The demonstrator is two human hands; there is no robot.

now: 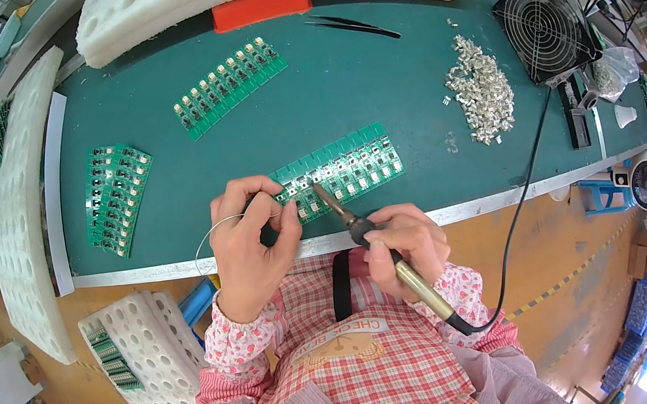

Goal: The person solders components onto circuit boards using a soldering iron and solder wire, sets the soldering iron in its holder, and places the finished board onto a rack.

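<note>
In my right hand [412, 245] is a soldering iron [358, 229], its fingers wrapped round the handle. The iron's tip meets a green circuit board panel [352, 166] lying near the front edge of the green mat. My left hand [252, 242] is closed at the panel's left end, with a thin solder wire [206, 238] looping out from its fingers. Rows of small white and black parts sit on the panel. Another board panel [229, 87] lies farther back, and overlapping panels [117, 198] rest at the left.
A heap of small silvery parts [481, 91] lies right of the panel. Black tweezers [354, 26] and a red block [261, 9] are at the back. A black fan [548, 24] stands at the right. The iron's cable [525, 197] crosses the table edge. White foam trays [27, 221] flank the left.
</note>
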